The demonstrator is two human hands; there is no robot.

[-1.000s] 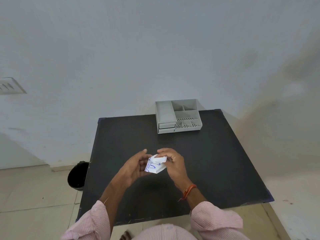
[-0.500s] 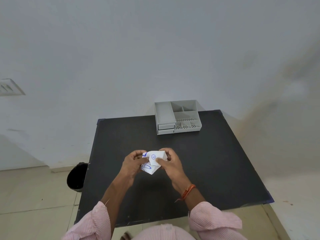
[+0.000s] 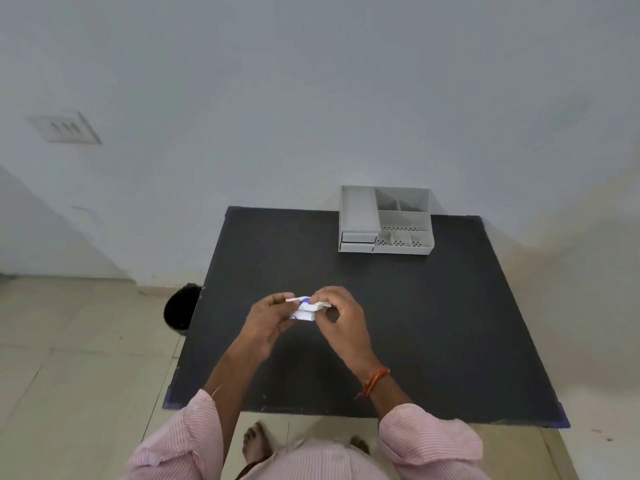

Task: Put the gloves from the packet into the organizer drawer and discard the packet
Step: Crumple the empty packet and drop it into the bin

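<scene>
Fingers (image 3: 323,296) of both hands pinch a small white packet (image 3: 304,309) with blue print. Left hand (image 3: 268,322) grips its left side, and right hand (image 3: 341,318) grips its top and right side, above the black table (image 3: 433,323). Far back sits the grey organizer (image 3: 386,220), drawers closed. A black bin (image 3: 181,306) stands beside the table.

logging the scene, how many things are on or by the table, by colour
white: 1, the packet held by the left hand and right hand
grey: 1, the organizer
black: 2, the table and the bin
total: 4
</scene>
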